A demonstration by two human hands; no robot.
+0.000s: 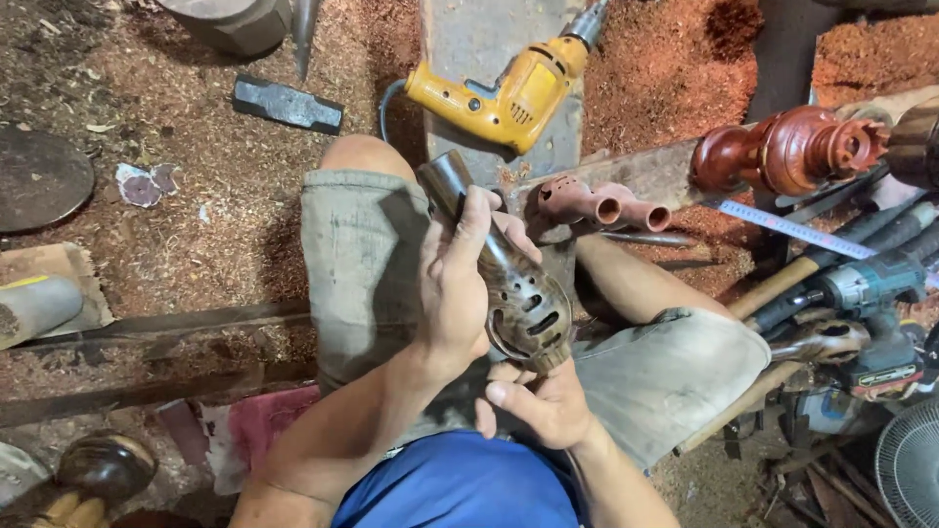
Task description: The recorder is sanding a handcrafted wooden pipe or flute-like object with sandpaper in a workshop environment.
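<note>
A dark carved wooden piece (pixel 514 284), tube-shaped with a bulbous slotted end, is held over the lap, above the sawdust-covered floor (pixel 215 186). The left hand (pixel 455 288) is wrapped around its neck with fingers closed; the right hand (pixel 543 401) is closed under the bulb. Several slots are already cut through the bulb, and the surface looks smoothed. A yellow drill (pixel 509 88) lies unused beyond the knees, beside two reddish turned pieces (pixel 602 203) apparently less finished.
</note>
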